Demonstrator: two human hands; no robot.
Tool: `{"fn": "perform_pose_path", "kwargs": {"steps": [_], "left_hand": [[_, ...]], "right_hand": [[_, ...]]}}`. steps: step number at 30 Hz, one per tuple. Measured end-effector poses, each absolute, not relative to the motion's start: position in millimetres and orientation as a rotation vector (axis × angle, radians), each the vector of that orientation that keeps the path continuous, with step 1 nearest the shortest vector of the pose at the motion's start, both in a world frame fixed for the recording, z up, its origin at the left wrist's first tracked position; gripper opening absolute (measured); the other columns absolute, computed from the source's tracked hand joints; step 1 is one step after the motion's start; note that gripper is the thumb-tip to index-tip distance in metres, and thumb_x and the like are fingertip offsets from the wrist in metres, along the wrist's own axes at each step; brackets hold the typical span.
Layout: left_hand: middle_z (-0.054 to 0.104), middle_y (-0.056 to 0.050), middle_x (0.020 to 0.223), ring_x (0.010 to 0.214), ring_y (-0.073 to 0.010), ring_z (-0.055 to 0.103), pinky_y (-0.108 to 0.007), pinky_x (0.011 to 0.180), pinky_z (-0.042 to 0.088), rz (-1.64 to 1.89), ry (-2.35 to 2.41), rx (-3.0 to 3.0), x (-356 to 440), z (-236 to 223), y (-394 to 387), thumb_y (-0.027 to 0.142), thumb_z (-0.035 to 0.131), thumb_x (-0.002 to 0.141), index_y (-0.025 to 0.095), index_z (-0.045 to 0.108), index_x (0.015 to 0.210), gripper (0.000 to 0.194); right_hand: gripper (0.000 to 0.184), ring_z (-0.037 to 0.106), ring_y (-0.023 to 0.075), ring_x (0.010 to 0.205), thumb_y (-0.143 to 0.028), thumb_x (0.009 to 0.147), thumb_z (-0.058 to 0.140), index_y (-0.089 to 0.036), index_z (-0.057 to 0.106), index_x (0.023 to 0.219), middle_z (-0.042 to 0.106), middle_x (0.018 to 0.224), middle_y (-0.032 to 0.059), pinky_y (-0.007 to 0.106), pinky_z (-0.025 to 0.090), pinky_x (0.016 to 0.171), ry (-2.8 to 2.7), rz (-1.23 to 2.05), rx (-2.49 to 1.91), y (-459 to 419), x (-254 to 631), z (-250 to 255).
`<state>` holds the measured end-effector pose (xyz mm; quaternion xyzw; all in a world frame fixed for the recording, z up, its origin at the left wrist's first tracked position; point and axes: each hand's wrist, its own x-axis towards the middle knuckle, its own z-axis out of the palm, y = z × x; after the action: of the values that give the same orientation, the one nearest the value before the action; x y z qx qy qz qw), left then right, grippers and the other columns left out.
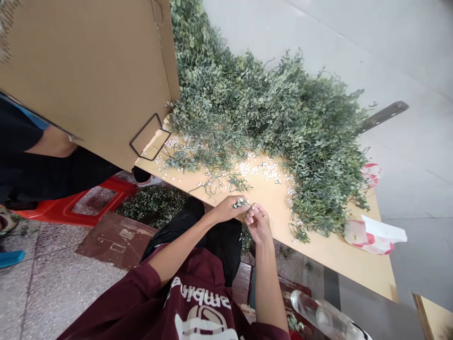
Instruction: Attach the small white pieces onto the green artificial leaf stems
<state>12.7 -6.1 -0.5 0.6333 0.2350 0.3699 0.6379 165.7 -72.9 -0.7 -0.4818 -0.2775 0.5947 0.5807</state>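
Head view: left hand (228,210) pinches sprig (241,203); right hand (258,224) curled beside.

Our bare left forearm (180,248) and right forearm (268,278) angled inward; our left hand (228,209) was curled closed, and our right hand (258,223) was just beside it, fingers (250,216) bunched.

So the fake greenery (269,118) is sitting along the far side of the table (336,255), with loose white bits (260,169) lying nearer, a cardboard sheet (81,80) standing left, and a plastic bag (371,236) lying right.
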Motion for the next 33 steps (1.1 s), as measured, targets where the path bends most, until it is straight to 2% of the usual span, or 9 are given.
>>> {"fn": "perform_pose_path", "kwargs": {"steps": [11, 26, 33], "left_hand": [[0.065, -0.004, 0.086, 0.084, -0.0157, 0.059, -0.023, 0.08, 0.045, 0.814, 0.559, 1.442, 11.8, 1.4, -6.3, 0.047, 0.054, 0.09, 0.012, 0.064, 0.089, 0.036], [0.066, -0.004, 0.085, 0.081, -0.0154, 0.06, -0.023, 0.079, 0.046, 0.791, 0.577, 1.4, 11.9, 3.9, -5.0, 0.046, 0.057, 0.088, 0.012, 0.064, 0.088, 0.034], [0.065, -0.003, 0.087, 0.084, -0.0149, 0.06, -0.021, 0.08, 0.044, 0.816, 0.569, 1.448, 12.3, 1.0, -3.0, 0.04, 0.055, 0.09, 0.013, 0.065, 0.091, 0.029]], "right_hand": [[0.039, 0.033, 0.0041, 0.047, -0.043, 0.074, 0.078, -0.019, 0.048, 0.084, 0.036, 0.062, -0.0063, 0.015, 0.035, 0.044, -0.647, 1.383, -1.121, -72.1, 166.0, -3.8], [0.038, 0.034, 0.005, 0.049, -0.043, 0.075, 0.078, -0.019, 0.05, 0.086, 0.038, 0.063, -0.0058, 0.018, 0.039, 0.049, -0.637, 1.386, -1.166, -71.8, 161.9, -3.9], [0.035, 0.036, 0.0042, 0.05, -0.04, 0.077, 0.078, -0.018, 0.051, 0.085, 0.039, 0.064, -0.0053, 0.016, 0.039, 0.048, -0.618, 1.359, -1.153, -71.3, 156.3, -0.7]]}}
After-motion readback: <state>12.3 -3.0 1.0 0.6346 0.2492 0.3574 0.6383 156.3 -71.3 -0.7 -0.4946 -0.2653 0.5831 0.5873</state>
